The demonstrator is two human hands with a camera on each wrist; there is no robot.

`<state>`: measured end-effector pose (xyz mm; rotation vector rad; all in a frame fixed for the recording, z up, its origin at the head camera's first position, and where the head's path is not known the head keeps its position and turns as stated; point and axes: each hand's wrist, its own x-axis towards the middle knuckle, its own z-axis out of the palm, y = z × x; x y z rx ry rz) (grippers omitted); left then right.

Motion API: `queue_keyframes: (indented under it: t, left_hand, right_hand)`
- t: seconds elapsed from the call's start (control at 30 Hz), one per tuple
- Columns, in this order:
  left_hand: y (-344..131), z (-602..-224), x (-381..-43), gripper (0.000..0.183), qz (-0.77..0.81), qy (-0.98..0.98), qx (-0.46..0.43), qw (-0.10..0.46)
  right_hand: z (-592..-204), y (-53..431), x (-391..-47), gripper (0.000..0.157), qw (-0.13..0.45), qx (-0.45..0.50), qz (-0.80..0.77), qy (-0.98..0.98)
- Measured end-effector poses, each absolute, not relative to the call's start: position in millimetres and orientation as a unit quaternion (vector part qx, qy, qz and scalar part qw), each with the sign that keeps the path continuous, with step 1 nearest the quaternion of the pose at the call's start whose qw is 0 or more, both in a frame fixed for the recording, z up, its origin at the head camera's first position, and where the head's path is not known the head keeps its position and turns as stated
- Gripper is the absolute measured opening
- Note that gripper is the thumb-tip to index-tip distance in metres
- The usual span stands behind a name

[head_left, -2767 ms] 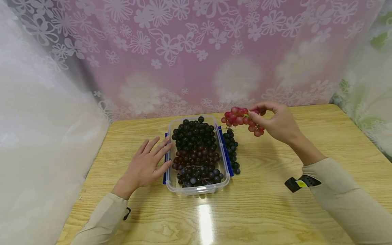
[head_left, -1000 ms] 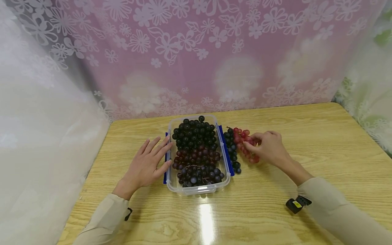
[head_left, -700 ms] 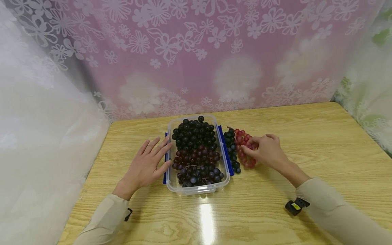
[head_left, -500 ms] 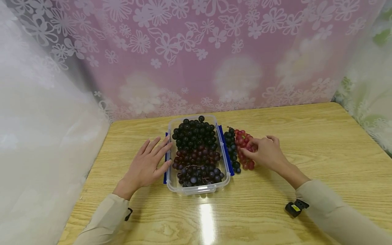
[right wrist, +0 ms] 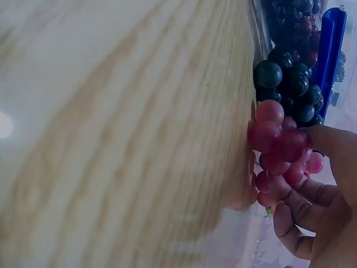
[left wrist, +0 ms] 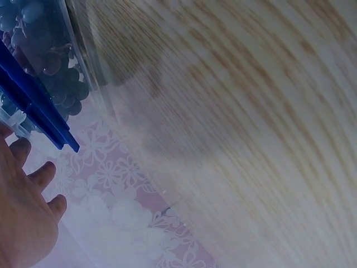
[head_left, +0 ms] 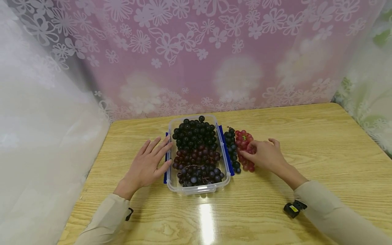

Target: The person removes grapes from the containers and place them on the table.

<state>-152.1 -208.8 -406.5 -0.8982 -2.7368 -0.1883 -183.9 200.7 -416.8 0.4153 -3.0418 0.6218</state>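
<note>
Beside the box lies a bunch of red grapes (head_left: 244,137) on the table, and my right hand (head_left: 265,154) pinches it between thumb and fingers. In the right wrist view the red grapes (right wrist: 273,137) touch a bunch of dark grapes (right wrist: 295,84). That dark bunch (head_left: 230,146) lies along the box's right side. My left hand (head_left: 147,166) has its fingers spread, their tips on the left rim of the clear plastic box (head_left: 196,191). Several bunches of black and dark red grapes (head_left: 196,136) fill the box. The left wrist view shows the fingers (left wrist: 42,176) by a blue clip (left wrist: 33,100).
The box's blue side clips (head_left: 226,151) hang open on both sides. The wooden table (head_left: 321,143) extends to the right and in front. A pink flowered curtain (head_left: 190,75) stands behind the table, with a white sheet (head_left: 46,136) at the left.
The right hand has brought the red grapes down from the air to the table beside the dark bunch, then shifted slightly nearer the viewer. The left hand has stayed at the box.
</note>
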Motion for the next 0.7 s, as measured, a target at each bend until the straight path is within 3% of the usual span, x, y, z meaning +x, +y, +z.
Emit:
queue_keyframes:
  t: [0.7]
  left_hand:
    - [-208,-404,-152,0.061,-0.053,-0.944,-0.303,0.12]
  right_hand:
    - [-405,202,-177,0.045,-0.013,0.109,0.17,-0.979]
